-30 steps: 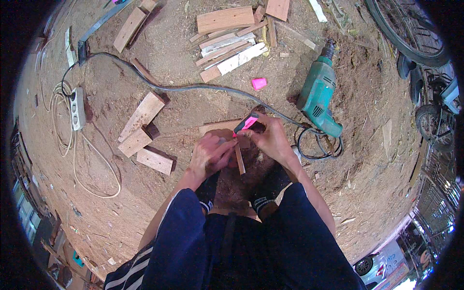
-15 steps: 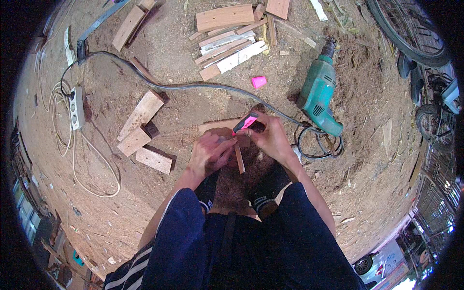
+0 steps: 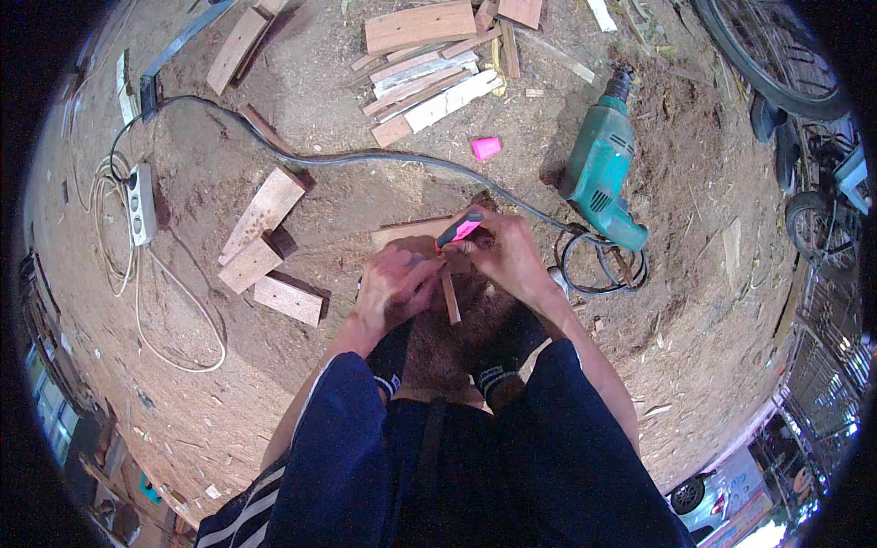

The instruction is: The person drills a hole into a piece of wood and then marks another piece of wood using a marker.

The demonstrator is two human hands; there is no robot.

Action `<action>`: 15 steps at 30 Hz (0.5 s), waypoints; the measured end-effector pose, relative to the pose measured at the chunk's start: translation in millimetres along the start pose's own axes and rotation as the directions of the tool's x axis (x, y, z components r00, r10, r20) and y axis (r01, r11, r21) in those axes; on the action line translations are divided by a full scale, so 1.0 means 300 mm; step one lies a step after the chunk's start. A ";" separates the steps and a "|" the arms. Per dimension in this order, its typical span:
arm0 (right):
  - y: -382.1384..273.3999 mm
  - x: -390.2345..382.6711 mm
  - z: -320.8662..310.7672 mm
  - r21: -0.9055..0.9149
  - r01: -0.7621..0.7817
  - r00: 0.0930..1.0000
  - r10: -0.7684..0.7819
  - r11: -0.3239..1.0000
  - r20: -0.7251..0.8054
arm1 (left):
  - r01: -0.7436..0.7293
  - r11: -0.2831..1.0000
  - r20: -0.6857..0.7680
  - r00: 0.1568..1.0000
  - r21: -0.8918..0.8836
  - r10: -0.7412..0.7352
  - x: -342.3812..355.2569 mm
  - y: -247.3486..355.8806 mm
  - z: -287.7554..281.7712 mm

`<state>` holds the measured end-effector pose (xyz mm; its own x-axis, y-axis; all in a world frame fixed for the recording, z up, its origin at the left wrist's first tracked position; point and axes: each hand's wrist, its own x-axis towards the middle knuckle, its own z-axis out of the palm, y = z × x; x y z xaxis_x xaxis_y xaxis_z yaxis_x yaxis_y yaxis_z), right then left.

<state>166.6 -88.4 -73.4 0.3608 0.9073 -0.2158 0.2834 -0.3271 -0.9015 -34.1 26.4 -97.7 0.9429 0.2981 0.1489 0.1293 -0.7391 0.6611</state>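
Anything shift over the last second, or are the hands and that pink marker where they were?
Nothing visibly changed. The right hand keeps its grip on the pink marker over the thin wooden strip, which the left hand still pinches. The pink cap, green drill and wood blocks lie where they were.

Ground: bare sawdust-strewn dirt (image 3: 301, 384).
Light: daylight.
Beyond the green drill (image 3: 600, 178): scrap boards (image 3: 429, 55); on its right, a bicycle wheel (image 3: 758, 55).
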 end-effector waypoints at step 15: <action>-0.060 -0.053 -0.051 0.203 -0.105 0.981 0.135 0.974 -0.140 | 0.004 0.999 -0.017 1.000 -0.044 -0.004 0.021 0.018 -0.032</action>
<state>169.3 -101.1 -48.0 0.5163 0.8090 -0.2811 0.0579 -0.3604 -0.9310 -30.3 30.1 -85.9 0.9369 0.3116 0.1585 0.1191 -0.7108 0.6933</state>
